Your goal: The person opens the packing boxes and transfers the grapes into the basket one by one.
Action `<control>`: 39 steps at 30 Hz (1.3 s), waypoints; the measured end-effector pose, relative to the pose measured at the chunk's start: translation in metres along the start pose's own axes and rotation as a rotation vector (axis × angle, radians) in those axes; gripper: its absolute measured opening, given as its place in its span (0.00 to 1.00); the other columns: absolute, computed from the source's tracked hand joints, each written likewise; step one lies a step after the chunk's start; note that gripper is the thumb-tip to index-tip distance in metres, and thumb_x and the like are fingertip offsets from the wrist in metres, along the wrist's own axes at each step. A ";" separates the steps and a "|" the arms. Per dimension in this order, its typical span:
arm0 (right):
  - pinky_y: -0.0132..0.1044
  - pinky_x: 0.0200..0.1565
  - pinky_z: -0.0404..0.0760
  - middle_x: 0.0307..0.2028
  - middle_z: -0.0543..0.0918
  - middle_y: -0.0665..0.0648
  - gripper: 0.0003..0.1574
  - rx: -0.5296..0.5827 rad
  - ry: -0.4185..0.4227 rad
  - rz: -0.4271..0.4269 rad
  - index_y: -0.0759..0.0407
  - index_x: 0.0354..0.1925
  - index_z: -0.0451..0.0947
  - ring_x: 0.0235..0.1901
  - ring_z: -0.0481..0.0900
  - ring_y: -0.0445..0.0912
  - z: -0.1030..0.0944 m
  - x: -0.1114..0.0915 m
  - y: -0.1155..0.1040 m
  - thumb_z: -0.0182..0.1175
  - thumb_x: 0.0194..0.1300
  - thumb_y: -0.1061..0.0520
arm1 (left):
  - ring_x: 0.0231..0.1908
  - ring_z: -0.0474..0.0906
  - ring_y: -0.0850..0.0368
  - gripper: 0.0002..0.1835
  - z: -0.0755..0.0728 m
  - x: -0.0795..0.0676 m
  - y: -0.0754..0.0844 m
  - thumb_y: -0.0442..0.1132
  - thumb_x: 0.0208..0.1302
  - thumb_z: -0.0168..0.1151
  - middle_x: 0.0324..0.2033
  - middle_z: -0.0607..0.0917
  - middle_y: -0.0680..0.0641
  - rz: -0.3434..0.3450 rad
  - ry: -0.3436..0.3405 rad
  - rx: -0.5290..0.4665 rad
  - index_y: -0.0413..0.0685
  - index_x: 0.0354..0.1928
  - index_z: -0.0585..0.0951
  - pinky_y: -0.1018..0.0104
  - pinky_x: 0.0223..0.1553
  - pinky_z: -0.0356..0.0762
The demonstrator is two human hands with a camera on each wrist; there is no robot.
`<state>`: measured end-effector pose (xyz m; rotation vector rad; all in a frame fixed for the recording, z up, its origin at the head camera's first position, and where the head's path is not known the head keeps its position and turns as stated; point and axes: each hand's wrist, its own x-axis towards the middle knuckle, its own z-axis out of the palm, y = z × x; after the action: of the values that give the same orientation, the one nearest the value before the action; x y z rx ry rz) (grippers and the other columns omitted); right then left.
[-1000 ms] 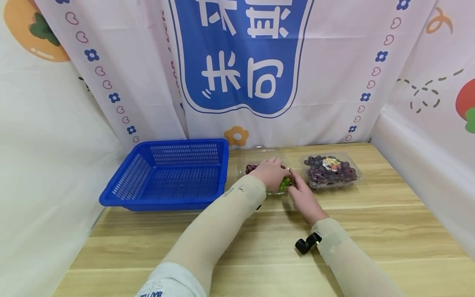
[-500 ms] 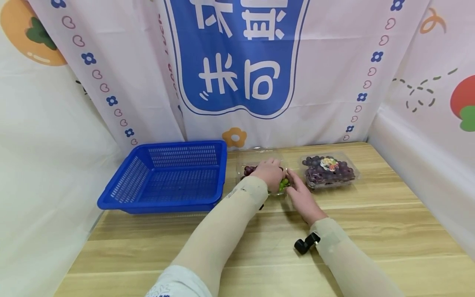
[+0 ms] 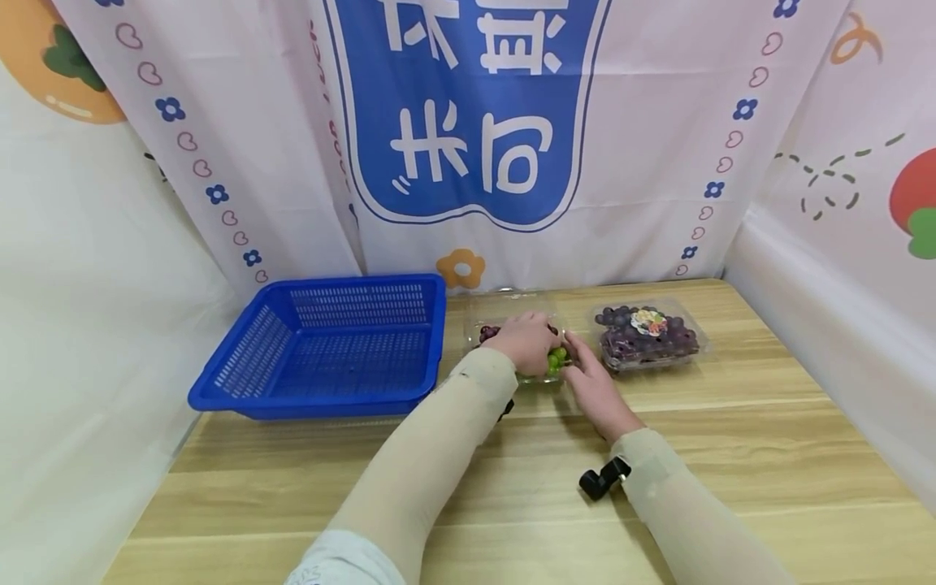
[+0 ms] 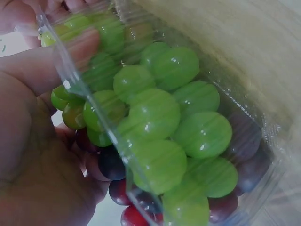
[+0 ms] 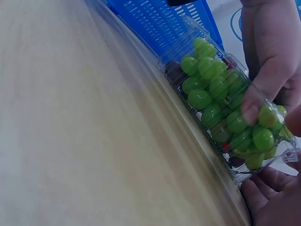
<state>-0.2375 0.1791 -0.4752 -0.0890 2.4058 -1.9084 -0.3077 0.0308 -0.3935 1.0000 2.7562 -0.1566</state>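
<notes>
A clear plastic box (image 3: 504, 304), its lid folded back, stands near the table's back edge. Green grapes (image 5: 211, 84) fill the near side, and dark red grapes (image 3: 488, 332) lie at the left. My left hand (image 3: 525, 343) reaches in from above. In the left wrist view its thumb presses down among the green grapes (image 4: 155, 113) inside the wall, with the other fingers curled round the bunch and partly hidden. My right hand (image 3: 601, 396) holds the box's right end, thumb near the rim and fingers low on the wall in the right wrist view.
A blue plastic basket (image 3: 439, 349) with slotted sides stands left of the box. To the right lies a closed clear box of dark grapes (image 3: 649, 335) with a round label. Printed cloth (image 3: 643, 203) hangs behind the wooden table (image 3: 541, 504).
The left hand has shifted slightly left inside the box, and more green grapes show beside its fingers. My right hand stays at the box's end.
</notes>
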 end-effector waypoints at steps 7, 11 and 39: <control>0.58 0.72 0.53 0.79 0.52 0.50 0.44 -0.005 0.004 0.010 0.42 0.82 0.41 0.77 0.49 0.54 0.000 -0.001 -0.002 0.47 0.76 0.53 | 0.60 0.65 0.54 0.31 -0.007 -0.010 -0.006 0.38 0.67 0.62 0.62 0.72 0.50 0.020 0.008 -0.140 0.66 0.71 0.74 0.47 0.68 0.61; 0.57 0.73 0.53 0.78 0.53 0.51 0.44 -0.009 0.017 0.008 0.43 0.82 0.42 0.76 0.51 0.54 0.001 -0.002 -0.004 0.47 0.75 0.54 | 0.58 0.65 0.55 0.31 -0.008 -0.013 -0.009 0.38 0.65 0.65 0.60 0.72 0.51 0.048 0.021 -0.175 0.64 0.70 0.76 0.48 0.68 0.61; 0.55 0.73 0.52 0.78 0.55 0.56 0.43 -0.018 0.021 -0.010 0.47 0.82 0.43 0.75 0.54 0.54 0.001 -0.001 -0.006 0.46 0.76 0.57 | 0.72 0.60 0.46 0.29 -0.014 -0.024 -0.035 0.36 0.70 0.58 0.73 0.67 0.44 0.076 0.145 -0.400 0.51 0.73 0.71 0.49 0.70 0.61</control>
<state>-0.2361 0.1770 -0.4697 -0.0828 2.4408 -1.9009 -0.3145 -0.0089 -0.3735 1.0319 2.7080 0.4775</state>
